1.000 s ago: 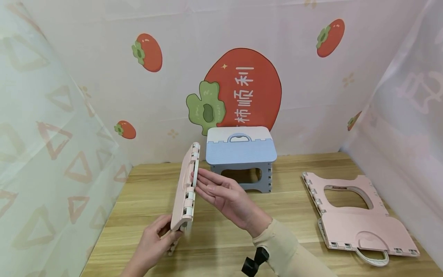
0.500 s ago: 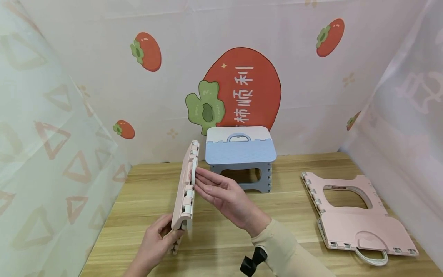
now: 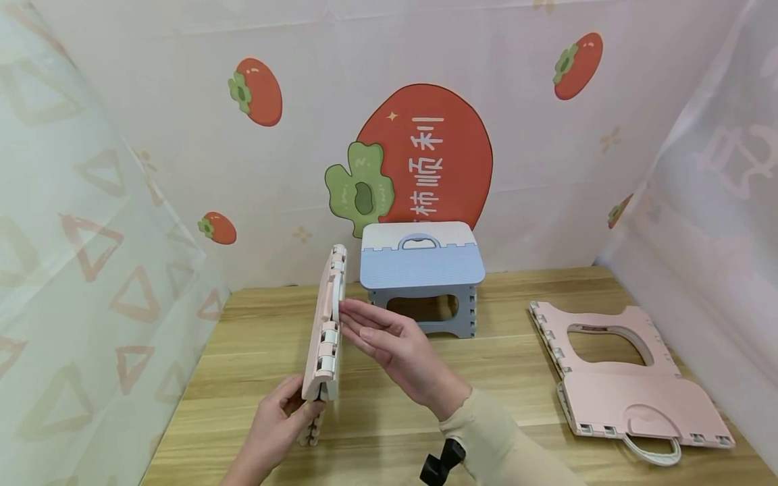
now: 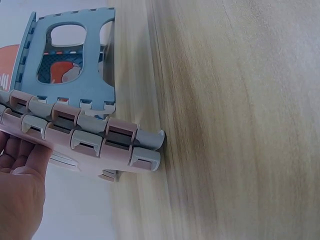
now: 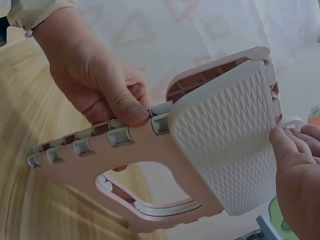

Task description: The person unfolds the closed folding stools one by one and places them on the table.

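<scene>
A partly folded pink and white folding stool (image 3: 316,337) stands on edge left of the middle. My left hand (image 3: 273,425) grips its hinged leg edge; in the right wrist view the left thumb (image 5: 134,114) presses that edge and a fingertip shows through the leg opening. With fingers fairly straight, my right hand (image 3: 404,351) touches the white carry handle (image 3: 336,297) at the seat's hinge line. The right wrist view shows the white textured seat half (image 5: 222,140) tilted close to the pink half (image 5: 220,65), the hollow underside visible between them.
A blue and white folding stool (image 3: 422,266) stands unfolded at the back, just beyond my right hand. Another pink stool (image 3: 644,405) lies folded flat at the right. The wooden tabletop (image 3: 462,378) is bounded by printed cloth walls (image 3: 292,169).
The held stool has turned slightly and its seat halves sit closer together. My right fingertips have slid slightly along the handle, following it; the left hand keeps its grip.
</scene>
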{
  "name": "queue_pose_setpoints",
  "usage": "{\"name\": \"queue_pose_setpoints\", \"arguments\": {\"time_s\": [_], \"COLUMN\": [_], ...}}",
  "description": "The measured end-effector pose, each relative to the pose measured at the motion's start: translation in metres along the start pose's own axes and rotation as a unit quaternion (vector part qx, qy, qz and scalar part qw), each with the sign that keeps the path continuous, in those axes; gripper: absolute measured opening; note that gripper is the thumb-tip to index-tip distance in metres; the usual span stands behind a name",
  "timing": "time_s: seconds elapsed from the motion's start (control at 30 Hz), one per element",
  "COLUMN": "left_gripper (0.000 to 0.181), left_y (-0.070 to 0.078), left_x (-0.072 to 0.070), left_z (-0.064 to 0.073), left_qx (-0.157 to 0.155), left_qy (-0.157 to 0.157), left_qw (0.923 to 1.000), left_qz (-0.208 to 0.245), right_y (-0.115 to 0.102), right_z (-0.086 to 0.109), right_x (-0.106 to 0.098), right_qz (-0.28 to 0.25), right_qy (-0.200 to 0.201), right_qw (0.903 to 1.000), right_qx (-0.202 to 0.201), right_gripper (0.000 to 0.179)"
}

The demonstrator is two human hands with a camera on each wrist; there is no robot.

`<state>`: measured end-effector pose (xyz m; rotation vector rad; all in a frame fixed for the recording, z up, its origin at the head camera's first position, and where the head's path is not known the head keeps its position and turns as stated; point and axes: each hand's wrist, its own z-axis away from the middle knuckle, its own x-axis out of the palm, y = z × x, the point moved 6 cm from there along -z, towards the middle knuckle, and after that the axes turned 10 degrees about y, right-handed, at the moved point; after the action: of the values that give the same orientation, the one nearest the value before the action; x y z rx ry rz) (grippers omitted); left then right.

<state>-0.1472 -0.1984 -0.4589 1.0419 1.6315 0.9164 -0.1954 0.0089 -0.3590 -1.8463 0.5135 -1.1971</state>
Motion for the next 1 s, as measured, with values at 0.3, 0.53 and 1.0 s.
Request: {"name": "queue_pose_setpoints", "arguments": {"time_s": [0.3, 0.53, 1.0], "left_gripper": [0.032, 0.032, 0.035], "left_y": [-0.001, -0.002, 0.001], "left_x": [0.002, 0.002, 0.002], "left_z": [0.0, 0.0, 0.001], "left_qx": [-0.009, -0.009, -0.012], "left_qy": [-0.002, 0.006, 0.013], "left_qw": [0.9997, 0.9995, 0.9996], "left_qz": [0.022, 0.03, 0.021], "right_y": [0.002, 0.018, 0.065], "right_z": [0.001, 0.001, 0.008], "right_x": [-0.01, -0.031, -0.037], "right_qz": [0.011, 0.092, 0.31], "right_qy": [0.026, 0.099, 0.078], "right_qw": [0.9992, 0.9908, 0.9419], "right_qx": [-0.028, 0.013, 0.104], "right_gripper": [0.047, 0.037, 0.04]}}
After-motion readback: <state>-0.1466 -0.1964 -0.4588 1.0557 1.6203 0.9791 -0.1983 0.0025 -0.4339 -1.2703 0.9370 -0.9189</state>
